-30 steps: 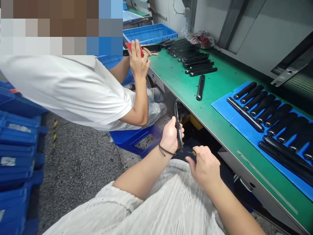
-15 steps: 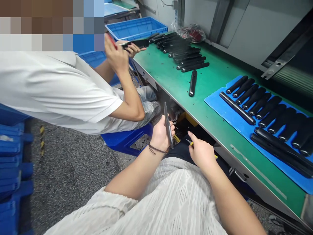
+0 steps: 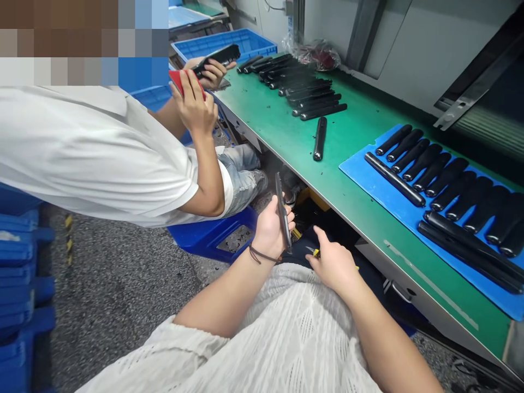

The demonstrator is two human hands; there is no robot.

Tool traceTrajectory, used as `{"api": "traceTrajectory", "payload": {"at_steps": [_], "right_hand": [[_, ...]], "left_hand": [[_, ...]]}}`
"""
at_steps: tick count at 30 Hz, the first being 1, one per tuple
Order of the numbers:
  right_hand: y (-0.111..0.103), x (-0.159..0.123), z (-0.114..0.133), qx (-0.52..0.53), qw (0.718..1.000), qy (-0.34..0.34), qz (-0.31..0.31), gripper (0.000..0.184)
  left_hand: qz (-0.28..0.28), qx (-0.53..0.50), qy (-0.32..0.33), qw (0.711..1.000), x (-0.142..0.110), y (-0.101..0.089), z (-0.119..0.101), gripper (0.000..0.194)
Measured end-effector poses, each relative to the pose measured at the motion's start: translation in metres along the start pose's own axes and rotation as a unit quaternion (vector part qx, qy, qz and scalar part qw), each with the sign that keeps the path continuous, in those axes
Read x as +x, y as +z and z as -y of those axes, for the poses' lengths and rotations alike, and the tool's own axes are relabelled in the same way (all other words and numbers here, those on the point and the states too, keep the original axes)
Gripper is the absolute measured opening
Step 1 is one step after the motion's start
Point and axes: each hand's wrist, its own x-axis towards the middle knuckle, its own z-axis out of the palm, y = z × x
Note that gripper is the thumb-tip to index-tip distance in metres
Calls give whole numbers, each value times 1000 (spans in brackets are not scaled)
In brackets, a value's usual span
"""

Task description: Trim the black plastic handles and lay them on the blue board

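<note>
My left hand (image 3: 270,225) is closed around a long, slim black plastic part (image 3: 283,215), held upright and seen nearly edge-on in front of my lap. To its right, my right hand (image 3: 333,261) grips a yellow-handled knife (image 3: 316,252), with the index finger stretched out. A short pointed blade sticks out toward the left, apart from the black part. Most of the knife's handle is hidden by my fingers and palm.
On the green table (image 3: 286,144), a blue sheet (image 3: 356,166) bears several black handle-shaped pieces (image 3: 440,177). Further back lies a pile of similar pieces (image 3: 303,90). At left, a co-worker's hand (image 3: 196,106) holds something red. Blue crates (image 3: 18,284) stand at far left.
My right hand and the knife have shifted slightly left and down. The left hand keeps the black part almost still. The co-worker's red item has moved back from the black piece they hold.
</note>
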Motion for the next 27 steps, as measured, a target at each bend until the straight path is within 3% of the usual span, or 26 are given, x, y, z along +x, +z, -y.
{"api": "traceTrajectory", "payload": {"at_steps": [3,6,9,11,12,13,14,16,18,19,20,22,24,27], "right_hand": [[-2,-5,6,48,998,-32,4,32],[-1,-11,18,166,966,-179,-88,40],[-2,-16,26,217,921,-256,-199,11],[-8,-19,29,215,916,-246,-234,2],[-12,-21,30,218,915,-237,-243,6],[-17,-23,31,227,913,-227,-251,9],[-23,-26,33,243,911,-216,-253,11],[-33,-33,38,288,906,-198,-238,12],[-42,-40,43,324,906,-180,-204,13],[-47,-43,45,326,912,-165,-186,15],[-52,-46,46,319,922,-147,-164,18],[-63,-50,44,282,944,-123,-117,20],[-74,-51,38,226,957,-156,-95,10],[-88,-50,28,107,959,-233,-125,23]], "left_hand": [[-6,-8,1,1000,-3,2,2,24],[-9,-27,-7,1000,-5,6,11,25],[8,-3,-18,1000,-5,5,23,25],[10,91,28,995,-6,-2,28,23],[3,156,97,983,-8,-7,29,27],[0,221,195,956,-10,-12,29,35],[12,279,307,910,-13,-17,27,43],[117,365,489,784,-22,-25,24,44],[280,411,543,676,-29,-28,21,43],[340,421,539,645,-32,-28,21,46],[373,424,531,632,-33,-27,21,49],[379,422,521,638,-33,-23,22,48],[375,425,514,644,-32,-20,24,47],[396,432,510,630,-33,-17,24,47]]}}
